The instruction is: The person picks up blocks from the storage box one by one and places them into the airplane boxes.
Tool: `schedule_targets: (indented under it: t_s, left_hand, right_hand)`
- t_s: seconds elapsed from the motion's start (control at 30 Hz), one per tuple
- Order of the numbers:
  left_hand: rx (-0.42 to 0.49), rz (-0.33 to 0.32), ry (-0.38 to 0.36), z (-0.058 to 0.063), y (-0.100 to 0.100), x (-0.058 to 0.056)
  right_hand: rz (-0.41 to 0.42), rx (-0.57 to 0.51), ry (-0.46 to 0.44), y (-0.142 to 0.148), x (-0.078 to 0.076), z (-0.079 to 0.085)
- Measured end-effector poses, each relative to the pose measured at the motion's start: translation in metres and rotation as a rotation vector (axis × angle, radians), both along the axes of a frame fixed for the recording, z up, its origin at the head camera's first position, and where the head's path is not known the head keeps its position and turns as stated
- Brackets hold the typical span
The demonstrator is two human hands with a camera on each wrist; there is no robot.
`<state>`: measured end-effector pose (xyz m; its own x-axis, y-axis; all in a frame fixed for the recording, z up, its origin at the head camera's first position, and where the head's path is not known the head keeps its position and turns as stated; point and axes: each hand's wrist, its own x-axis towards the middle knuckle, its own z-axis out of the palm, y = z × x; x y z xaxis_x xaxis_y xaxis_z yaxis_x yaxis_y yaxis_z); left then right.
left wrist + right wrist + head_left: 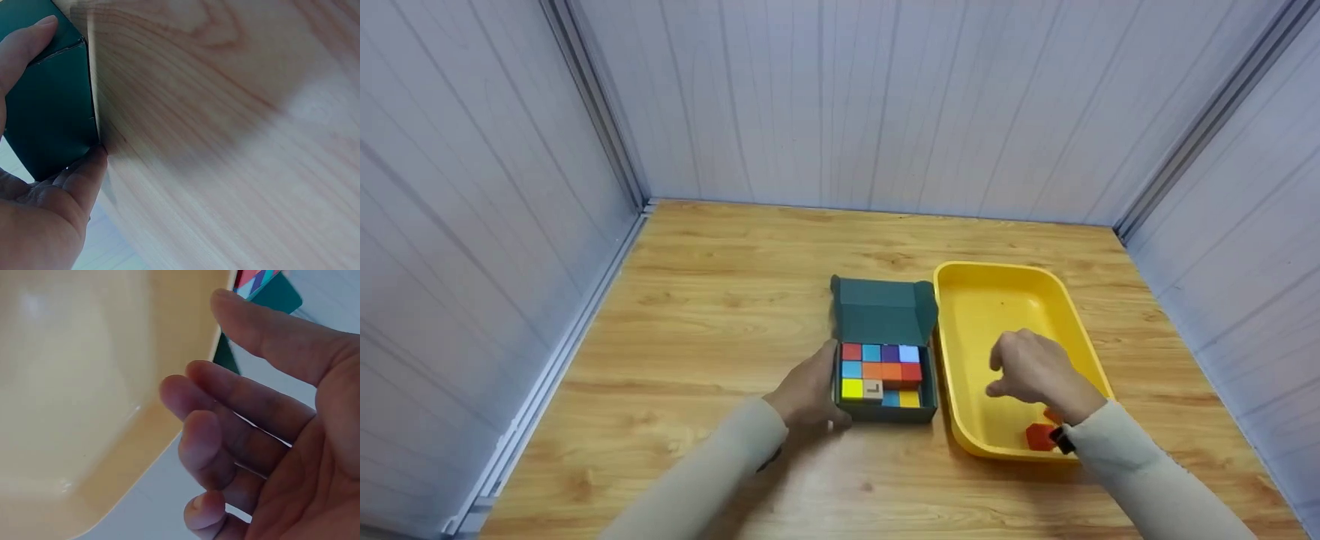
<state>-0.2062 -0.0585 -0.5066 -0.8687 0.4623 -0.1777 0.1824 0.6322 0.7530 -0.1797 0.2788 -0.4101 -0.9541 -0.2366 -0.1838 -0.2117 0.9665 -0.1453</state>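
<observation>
A dark green box (889,413) stands on the table with its lid (877,319) folded back, packed with coloured cubes (891,371). One cube (872,390) in the front row bears a letter; beside it, blue and yellow cubes (900,399) sit lower. My left hand (808,386) holds the box's left front corner, thumb and fingers on two faces of the green cardboard (50,112). Over the yellow tray (979,300), my right hand (1033,373) hovers with loosely bent fingers and a bare palm (304,478).
Red blocks (1039,436) lie in the tray's near right corner, partly hidden by the right wrist. The tray stands close against the box's right side. Pale panels (840,105) wall the wooden table (720,300) at the back and both sides.
</observation>
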Motion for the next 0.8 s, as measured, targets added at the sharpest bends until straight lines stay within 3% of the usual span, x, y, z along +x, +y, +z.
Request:
schedule_targets:
  t_s: [0.4, 0.8]
  left_hand:
    - [0.005, -0.003, -0.002, 0.000, 0.000, -0.001]
    - [0.045, -0.039, 0.054, 0.001, -0.003, 0.001]
  right_hand:
    - [-0.072, 0.103, -0.043, 0.051, 0.005, -0.012]
    - [-0.131, 0.203, -0.153, 0.074, 0.002, -0.029]
